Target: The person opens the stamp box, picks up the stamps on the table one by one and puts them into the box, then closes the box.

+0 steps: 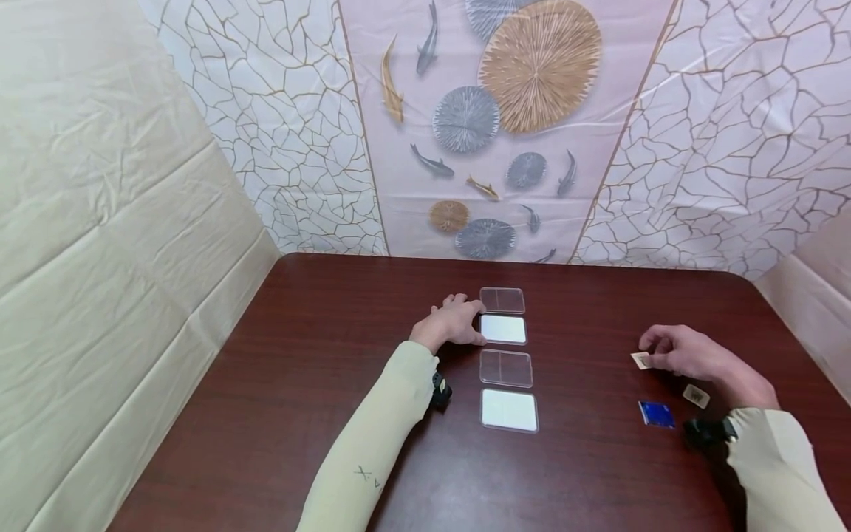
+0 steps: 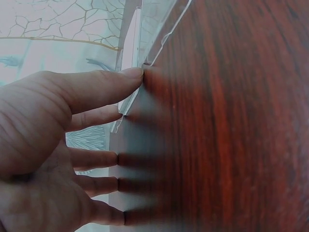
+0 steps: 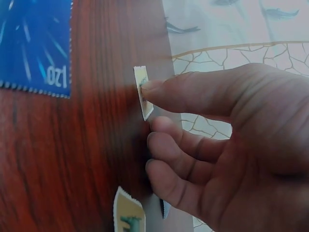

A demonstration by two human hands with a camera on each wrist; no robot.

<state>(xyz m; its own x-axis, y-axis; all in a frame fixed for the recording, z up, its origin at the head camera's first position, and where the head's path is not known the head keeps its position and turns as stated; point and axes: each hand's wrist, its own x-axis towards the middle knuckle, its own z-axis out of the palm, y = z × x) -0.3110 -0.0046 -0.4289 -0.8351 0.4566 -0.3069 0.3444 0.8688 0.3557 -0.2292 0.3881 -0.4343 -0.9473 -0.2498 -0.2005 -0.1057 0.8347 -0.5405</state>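
Note:
A small pale postage stamp (image 3: 140,79) with a toothed edge is pinched by my right hand (image 1: 694,358), close over the table. The thumb lies across its face, and the other fingers curl beneath. Near that wrist lie a blue stamp (image 1: 657,414), marked 120 in the right wrist view, and a beige stamp (image 1: 696,396) with a dark picture. My left hand (image 1: 455,321) rests at the left edge of a clear plastic case with a white insert (image 1: 504,329). Its thumb and index fingertips (image 2: 133,73) touch the case's edge; the remaining fingers reach down to the tabletop, fairly straight.
Above that case lies a clear lid (image 1: 503,301). Nearer me are a second clear lid (image 1: 507,369) and another white-lined case (image 1: 509,411), all in one column. The dark wooden table (image 1: 266,414) meets a patterned cloth backdrop (image 1: 465,192) behind.

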